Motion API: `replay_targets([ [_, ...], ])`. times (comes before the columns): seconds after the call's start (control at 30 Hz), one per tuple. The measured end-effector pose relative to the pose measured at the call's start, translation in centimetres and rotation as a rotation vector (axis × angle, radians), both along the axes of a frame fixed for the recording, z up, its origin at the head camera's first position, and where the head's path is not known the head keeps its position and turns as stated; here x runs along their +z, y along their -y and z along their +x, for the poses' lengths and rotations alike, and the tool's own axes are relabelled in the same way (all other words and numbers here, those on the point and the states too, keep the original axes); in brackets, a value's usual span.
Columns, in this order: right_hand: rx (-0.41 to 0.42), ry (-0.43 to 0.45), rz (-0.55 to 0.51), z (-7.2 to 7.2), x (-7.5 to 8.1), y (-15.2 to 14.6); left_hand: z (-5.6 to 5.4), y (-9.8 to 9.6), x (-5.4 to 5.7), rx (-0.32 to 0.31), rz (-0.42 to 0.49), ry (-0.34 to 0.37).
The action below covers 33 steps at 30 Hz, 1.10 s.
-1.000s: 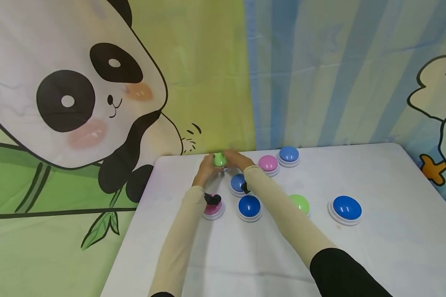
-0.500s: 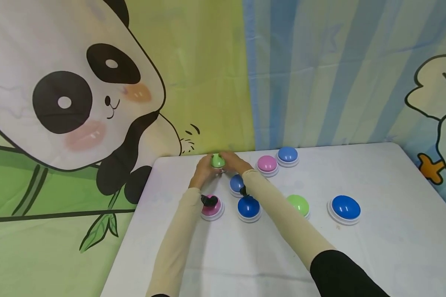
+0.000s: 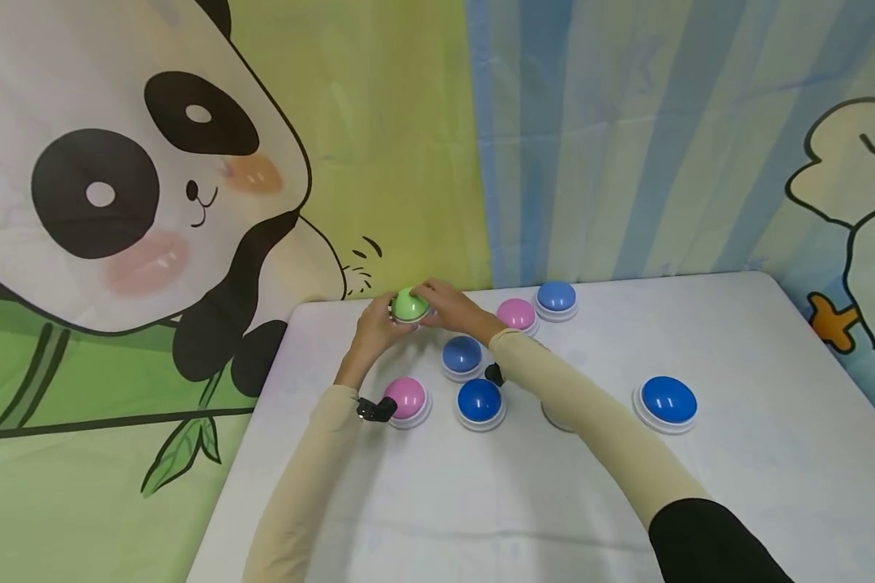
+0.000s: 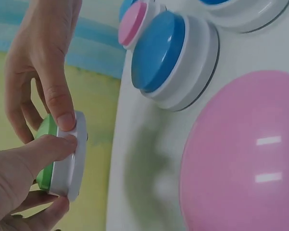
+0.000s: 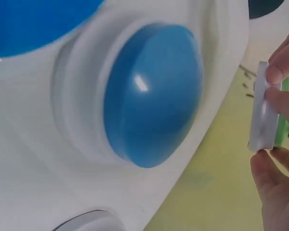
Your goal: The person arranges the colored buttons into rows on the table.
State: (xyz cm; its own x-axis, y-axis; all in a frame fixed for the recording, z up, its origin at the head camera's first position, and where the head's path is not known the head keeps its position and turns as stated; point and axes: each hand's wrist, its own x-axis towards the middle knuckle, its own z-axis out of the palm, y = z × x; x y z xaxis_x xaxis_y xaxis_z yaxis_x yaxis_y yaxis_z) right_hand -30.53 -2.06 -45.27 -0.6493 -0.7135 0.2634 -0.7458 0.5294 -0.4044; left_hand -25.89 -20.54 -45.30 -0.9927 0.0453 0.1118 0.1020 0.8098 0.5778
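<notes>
Both hands hold a green push button [image 3: 410, 306] with a round white base above the table's far left corner. My left hand [image 3: 372, 332] grips it from the left, thumb on the white rim in the left wrist view. From the other side my right hand [image 3: 455, 310] pinches it; the right thumb [image 4: 61, 103] presses the base beside the left one. Sideways in the right wrist view, the button's white base [image 5: 262, 120] is apart from the table. Nearby stand a blue button [image 3: 462, 355] and a pink button [image 3: 406, 398], close to the left wrist's camera.
On the white table [image 3: 758, 356] stand more buttons: a blue one [image 3: 480, 401] in front, a pink one [image 3: 516, 314] and a blue one [image 3: 556, 297] behind, another blue one [image 3: 668, 400] right. My right forearm covers a button with its base edge [image 3: 554, 419] showing. Printed cloth [image 3: 408, 146] hangs behind.
The held green button has moved left and up, clear of the table, and its dome shows more. Both hands went with it. The right forearm now covers the other green button.
</notes>
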Motion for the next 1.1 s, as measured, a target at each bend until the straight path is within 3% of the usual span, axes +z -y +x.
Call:
replay_targets([
  [0.2, 0.083, 0.072, -0.07, 1.9, 0.9, -0.8, 3.4, -0.2, 0.7, -0.03, 0.013, -0.054],
  [0.43, 0.14, -0.044, -0.11, 4.6, 1.0, -1.3, 7.3, 0.2, 1.5, -0.057, 0.012, -0.054],
  [0.77, 0.124, -0.143, -0.187, 10.7, 1.2, -1.5, 12.4, 1.3, 2.6, -0.148, 0.037, 0.03],
  [0.93, 0.122, -0.164, -0.199, 13.6, 1.0, -1.1, 15.1, 2.0, 2.5, -0.193, 0.031, -0.001],
  [1.1, 0.109, -0.161, -0.192, 15.1, 0.4, -0.7, 16.7, 2.4, 2.1, -0.212, 0.023, -0.029],
])
